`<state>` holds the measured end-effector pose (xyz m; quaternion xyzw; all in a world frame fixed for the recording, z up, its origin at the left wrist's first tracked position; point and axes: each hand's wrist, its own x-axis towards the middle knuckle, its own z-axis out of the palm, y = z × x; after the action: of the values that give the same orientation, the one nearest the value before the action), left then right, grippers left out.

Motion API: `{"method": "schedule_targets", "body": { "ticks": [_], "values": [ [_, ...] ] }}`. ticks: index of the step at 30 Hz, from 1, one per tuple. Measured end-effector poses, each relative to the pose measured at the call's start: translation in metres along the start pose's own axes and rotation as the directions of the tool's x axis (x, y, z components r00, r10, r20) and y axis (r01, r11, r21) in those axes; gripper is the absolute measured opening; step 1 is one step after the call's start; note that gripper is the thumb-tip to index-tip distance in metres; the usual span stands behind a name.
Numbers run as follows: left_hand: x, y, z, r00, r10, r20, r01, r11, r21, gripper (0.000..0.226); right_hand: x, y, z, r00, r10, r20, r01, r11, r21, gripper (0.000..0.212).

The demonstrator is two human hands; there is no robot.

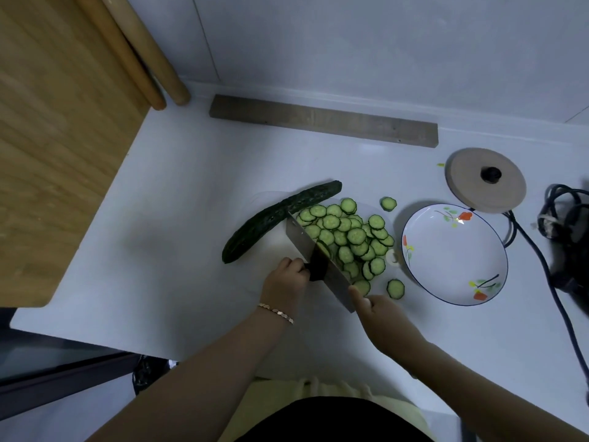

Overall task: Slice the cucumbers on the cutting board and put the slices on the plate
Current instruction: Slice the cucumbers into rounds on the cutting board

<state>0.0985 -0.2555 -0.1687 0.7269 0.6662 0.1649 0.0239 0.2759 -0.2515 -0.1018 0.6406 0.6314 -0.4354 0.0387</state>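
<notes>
Head camera, looking down at a white counter (191, 250). A pale cutting board (277, 242), hard to tell from the counter, sits at centre. A whole dark green cucumber (280, 218), not yet cut, lies slantwise along its left side. Just right of it is a loose heap of thin round slices (350, 237), with two strays lying just outside the heap. The left hand (285, 279), a bracelet (275, 312) at its wrist, wraps its fingers round the black handle of a broad steel knife (302, 237), whose blade stands against the heap's left edge. The right hand (381, 311) has one fingertip against the near end of the blade. Its other fingers are curled under, and whether it pinches the steel cannot be told. A flower-painted plate (452, 250) waits just right of the board, with no slices on it. A round wooden lid (484, 180) and dark cables (541, 250) lie beyond. The slices are likely light, wet, slippery and easily snapped, so they are best scooped on the flat of the blade, steadied by the free hand. The whole cucumber looks firm and apt to roll, so it is best held across its middle.
</notes>
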Motion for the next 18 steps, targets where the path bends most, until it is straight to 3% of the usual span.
{"method": "schedule_targets", "body": {
  "ticks": [4,6,8,10,14,18],
  "values": [
    [-0.004,-0.006,0.007,0.997,-0.068,-0.043,0.062,0.988,-0.140,0.028,0.007,0.012,0.013,1.000,-0.003,-0.008,0.003,0.996,0.086,0.055],
    [-0.008,-0.013,0.011,0.996,-0.055,-0.065,0.042,0.983,-0.177,0.006,0.011,0.016,0.013,0.999,0.044,0.020,-0.047,0.980,0.195,0.055],
    [-0.010,-0.016,0.011,0.996,-0.042,-0.082,0.028,0.985,-0.168,0.027,0.013,0.017,0.009,0.996,0.073,0.049,-0.083,0.967,0.241,0.054],
    [-0.008,-0.014,0.009,0.994,-0.066,-0.084,0.050,0.983,-0.175,0.034,0.013,0.018,0.002,0.994,0.088,0.061,-0.101,0.961,0.257,0.054],
    [-0.003,-0.007,0.011,0.992,-0.076,-0.101,0.061,0.987,-0.146,0.028,0.009,0.017,-0.013,0.996,0.086,0.038,-0.093,0.962,0.255,0.054],
    [-0.003,-0.009,0.012,0.995,-0.031,-0.098,0.018,0.991,-0.130,0.007,0.005,0.013,-0.022,0.996,0.075,0.039,-0.082,0.969,0.232,0.054]
  ]
}}
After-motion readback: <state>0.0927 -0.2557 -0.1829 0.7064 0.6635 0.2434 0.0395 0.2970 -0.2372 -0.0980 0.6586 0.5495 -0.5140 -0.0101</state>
